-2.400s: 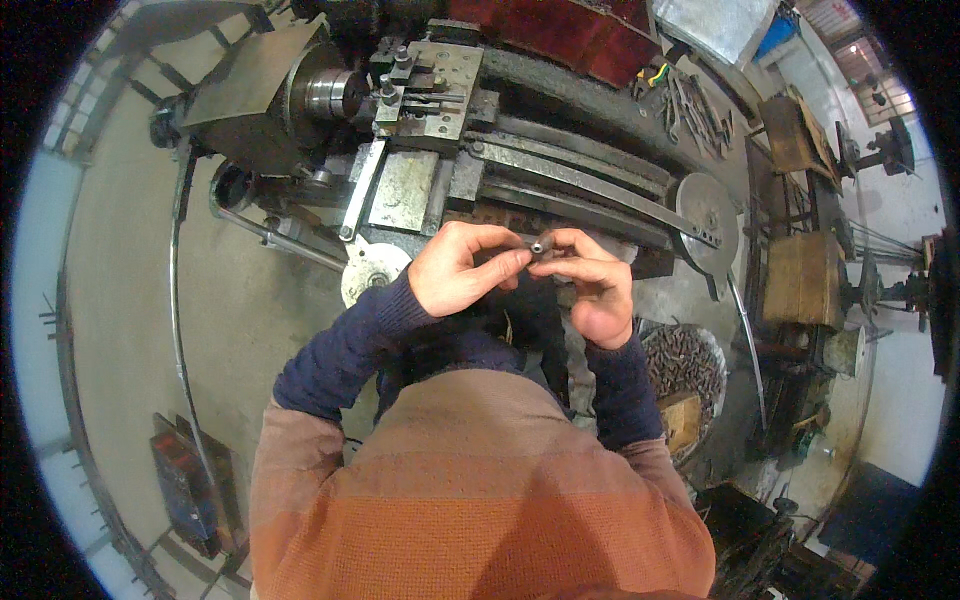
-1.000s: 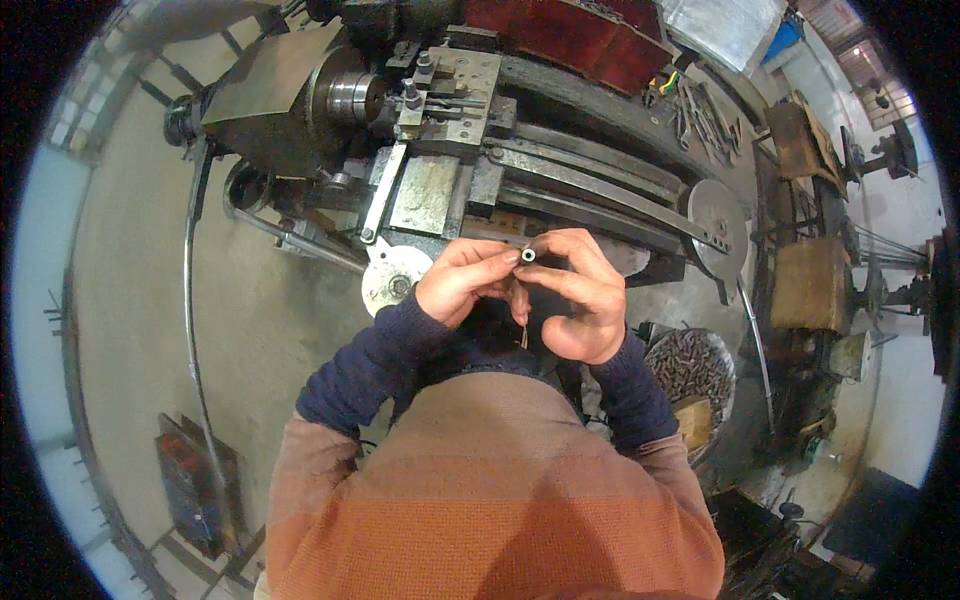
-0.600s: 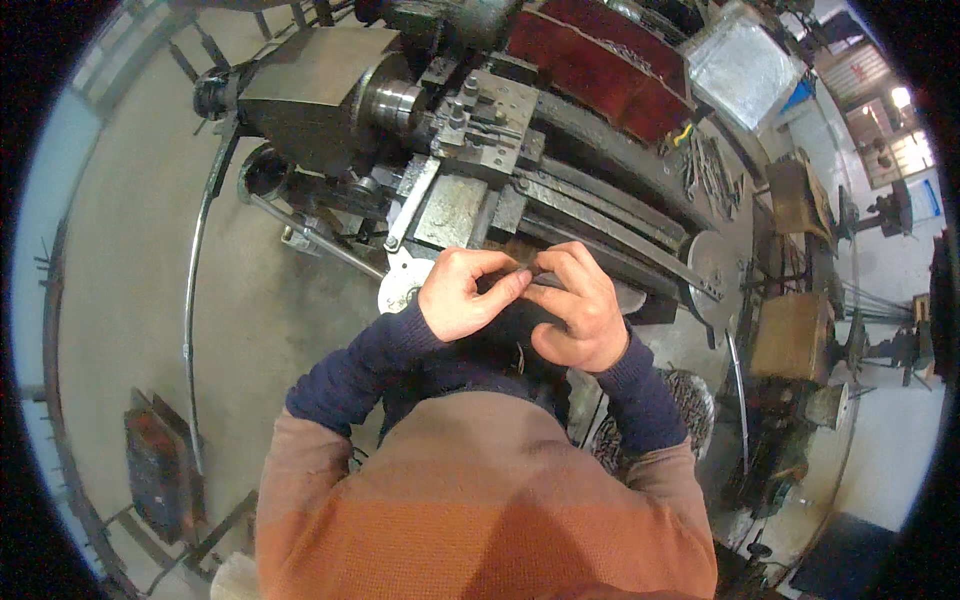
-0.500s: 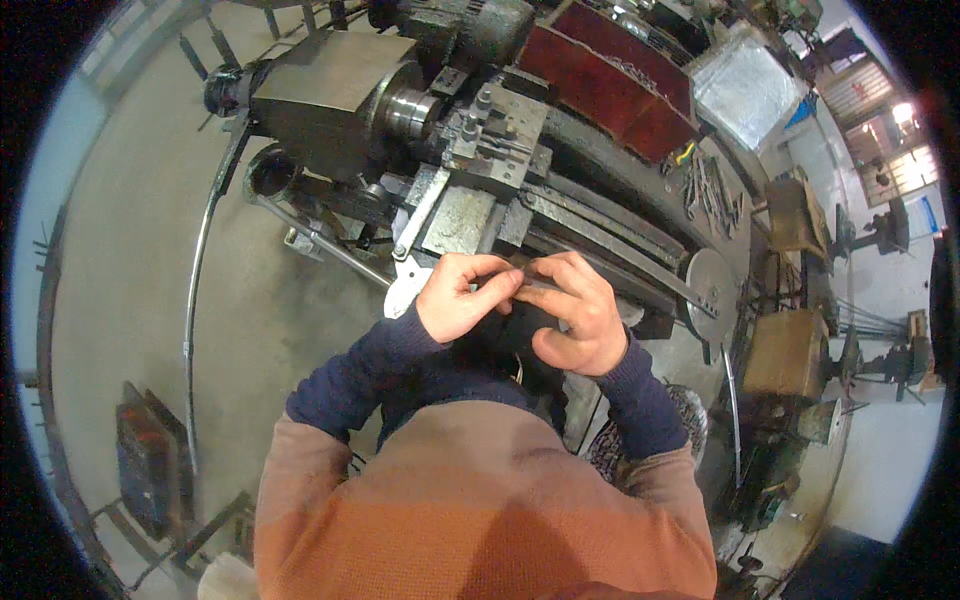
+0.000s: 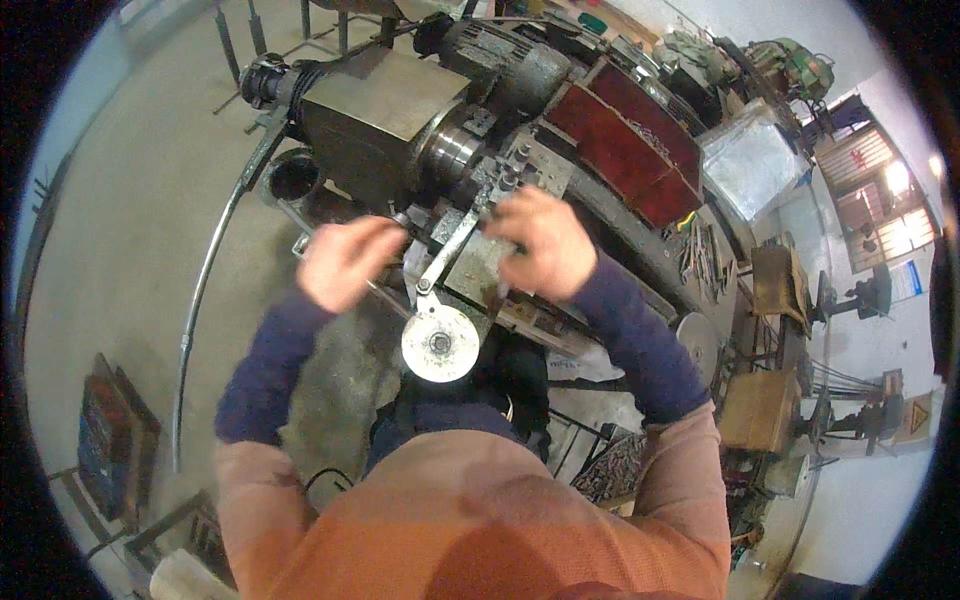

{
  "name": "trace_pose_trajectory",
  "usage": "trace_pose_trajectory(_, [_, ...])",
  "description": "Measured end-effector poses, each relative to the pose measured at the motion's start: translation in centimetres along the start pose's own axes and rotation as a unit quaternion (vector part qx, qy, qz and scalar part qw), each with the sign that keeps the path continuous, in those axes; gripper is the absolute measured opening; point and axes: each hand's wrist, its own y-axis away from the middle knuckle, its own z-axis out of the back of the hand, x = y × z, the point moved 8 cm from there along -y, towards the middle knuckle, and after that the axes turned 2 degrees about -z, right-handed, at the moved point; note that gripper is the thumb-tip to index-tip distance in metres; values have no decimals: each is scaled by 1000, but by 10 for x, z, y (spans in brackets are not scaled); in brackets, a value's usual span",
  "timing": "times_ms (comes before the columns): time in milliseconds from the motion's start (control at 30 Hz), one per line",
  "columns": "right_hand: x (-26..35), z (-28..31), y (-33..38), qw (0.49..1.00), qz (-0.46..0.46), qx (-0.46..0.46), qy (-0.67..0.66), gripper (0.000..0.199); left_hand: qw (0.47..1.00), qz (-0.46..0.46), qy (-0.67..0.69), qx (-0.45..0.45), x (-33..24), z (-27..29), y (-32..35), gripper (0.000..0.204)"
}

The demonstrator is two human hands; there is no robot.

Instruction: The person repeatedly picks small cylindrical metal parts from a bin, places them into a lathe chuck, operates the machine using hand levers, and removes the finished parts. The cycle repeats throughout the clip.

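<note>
Grey steel fills the upper middle of the view: a metal lathe (image 5: pixel 400 120) seen from above, its round chuck (image 5: pixel 452 150) facing right toward the tool post (image 5: pixel 515 170) on the carriage (image 5: pixel 480 262).

The person's right hand (image 5: pixel 540 245) rests on the carriage just below the tool post, fingers curled downward; motion blur hides whether they grip anything, so I cannot tell. The left hand (image 5: pixel 345 262) hovers at the carriage's left edge, near the chuck, also blurred, fingers loosely bent and seemingly empty, though that is uncertain. Between the two hands a flat metal lever (image 5: pixel 450 250) slants down to a pale round handwheel (image 5: pixel 440 343) at the carriage's front edge.

In my judgement the hands are settling onto the carriage controls. To do this well, both hands and the dark blue sleeves should stay clear of the chuck, and the right hand should take a firm hold before anything is turned.

Containers: an open dark cylinder, perhaps a bucket (image 5: pixel 295 178), stands on the floor at the lathe's left end; its contents are too dark to make out. Behind the bed, red trays (image 5: pixel 630 140) lie along the far edge, apparently bare inside.
</note>
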Motion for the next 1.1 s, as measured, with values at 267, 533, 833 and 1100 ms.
trace_pose_trajectory(267, [-104, -64, -65, 953, -134, 114, 247, 22, 874, 124, -435, -177, 108, 188, 128, 29])
trace_pose_trajectory(533, [-127, -80, -72, 962, -182, 127, 157, 30, 872, 277, -384, -124, 178, 173, 188, 38])
trace_pose_trajectory(833, [-116, -74, -74, 974, -155, 117, 113, 23, 787, 357, -502, -42, 189, 187, 161, 29])
trace_pose_trajectory(1100, [-110, -65, -76, 977, -160, 84, 109, 23, 680, 514, -510, -119, 292, 340, 138, 25])
